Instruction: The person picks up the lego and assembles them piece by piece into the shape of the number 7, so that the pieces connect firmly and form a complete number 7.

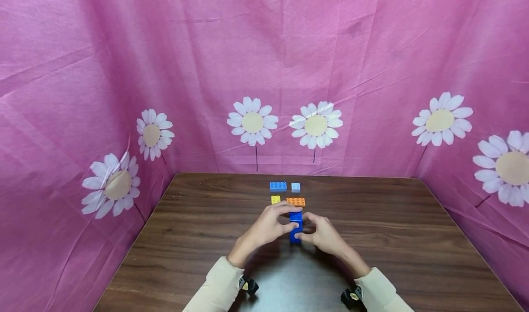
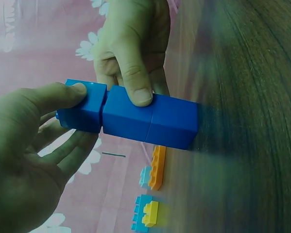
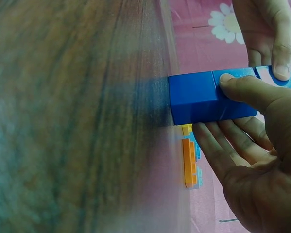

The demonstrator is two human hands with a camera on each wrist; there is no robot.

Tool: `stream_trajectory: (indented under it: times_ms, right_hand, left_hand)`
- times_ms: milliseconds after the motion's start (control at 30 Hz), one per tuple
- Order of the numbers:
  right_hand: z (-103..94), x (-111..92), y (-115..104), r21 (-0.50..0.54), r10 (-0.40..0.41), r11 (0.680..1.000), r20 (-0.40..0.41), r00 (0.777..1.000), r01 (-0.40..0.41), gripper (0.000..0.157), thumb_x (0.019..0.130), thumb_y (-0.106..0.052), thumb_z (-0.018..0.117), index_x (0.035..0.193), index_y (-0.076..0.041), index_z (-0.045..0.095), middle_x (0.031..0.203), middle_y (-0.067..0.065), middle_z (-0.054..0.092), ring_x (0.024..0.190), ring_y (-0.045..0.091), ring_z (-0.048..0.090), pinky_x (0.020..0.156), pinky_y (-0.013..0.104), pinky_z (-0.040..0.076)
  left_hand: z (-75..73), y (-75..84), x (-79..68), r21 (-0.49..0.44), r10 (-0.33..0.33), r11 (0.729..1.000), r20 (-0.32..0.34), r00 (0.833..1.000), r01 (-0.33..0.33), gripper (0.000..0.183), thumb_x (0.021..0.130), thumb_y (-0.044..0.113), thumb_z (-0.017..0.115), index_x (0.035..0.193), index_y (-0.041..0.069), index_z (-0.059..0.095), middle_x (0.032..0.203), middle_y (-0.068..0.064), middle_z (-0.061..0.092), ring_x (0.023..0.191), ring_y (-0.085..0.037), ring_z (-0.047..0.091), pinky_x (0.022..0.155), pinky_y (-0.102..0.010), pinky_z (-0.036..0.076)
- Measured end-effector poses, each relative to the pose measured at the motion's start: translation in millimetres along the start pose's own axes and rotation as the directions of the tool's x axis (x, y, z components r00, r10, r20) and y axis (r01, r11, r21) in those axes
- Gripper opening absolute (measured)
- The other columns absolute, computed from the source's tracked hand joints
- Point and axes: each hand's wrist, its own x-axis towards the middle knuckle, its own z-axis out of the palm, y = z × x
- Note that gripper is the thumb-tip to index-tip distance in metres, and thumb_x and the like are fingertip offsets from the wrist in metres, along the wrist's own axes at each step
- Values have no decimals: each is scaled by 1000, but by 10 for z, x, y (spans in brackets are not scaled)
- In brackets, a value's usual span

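Note:
A dark blue toy building brick point(image 2: 93, 111) sits at the top of an upright stack, slightly askew, with a thin dark seam beneath it in the left wrist view. My left hand point(image 1: 268, 227) pinches that top brick between thumb and fingers. Below it are two more dark blue bricks, a middle brick point(image 2: 126, 119) and a bottom brick point(image 3: 193, 97), joined flush and standing on the table. My right hand point(image 1: 325, 237) grips this lower pair, its thumb on the near face and its fingers behind.
Beyond the stack on the wooden table point(image 1: 198, 229) lie an orange brick point(image 1: 295, 202), a small yellow brick point(image 1: 275, 199), a lighter blue brick point(image 1: 278, 186) and a small pale blue brick point(image 1: 295, 187). A pink curtain point(image 1: 289, 64) with daisies surrounds the table's back and sides.

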Motion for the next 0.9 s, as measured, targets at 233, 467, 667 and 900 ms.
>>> stream_trajectory:
  times_ms: [233, 467, 667, 900]
  right_hand:
    - [-8, 11, 18, 0, -5, 1000, 4, 1000, 5, 49, 91, -23, 87, 131, -1, 67, 123, 13, 76, 109, 26, 74, 92, 45, 63]
    - [-2, 15, 25, 25, 4, 1000, 9, 1000, -4, 44, 91, -20, 87, 126, -2, 68, 121, 14, 76, 107, 27, 76, 88, 40, 65]
    - [-4, 20, 26, 43, 22, 999, 13, 1000, -22, 40, 91, -19, 87, 123, -4, 69, 118, 12, 77, 104, 24, 77, 86, 36, 65]
    - [-14, 9, 26, 7, 46, 999, 13, 999, -46, 35, 91, -24, 87, 119, -11, 71, 115, 3, 78, 103, 15, 74, 90, 33, 63]
  left_hand:
    - [36, -2, 37, 38, 42, 998, -1, 999, -42, 40, 97, 10, 79, 136, 7, 72, 126, -8, 73, 116, -18, 70, 104, -30, 58]
    - [46, -62, 34, -9, 43, 999, -16, 999, -43, 39, 95, 9, 81, 133, 5, 73, 123, -8, 74, 115, -21, 71, 104, -39, 59]
    - [28, -71, 27, -42, 57, 997, -22, 998, -57, 39, 94, 9, 82, 132, 4, 74, 121, -8, 75, 115, -22, 72, 102, -46, 60]
    - [41, -90, 18, -41, 46, 998, -38, 998, -48, 39, 94, 10, 82, 132, 4, 74, 118, -7, 75, 112, -20, 72, 101, -40, 61]
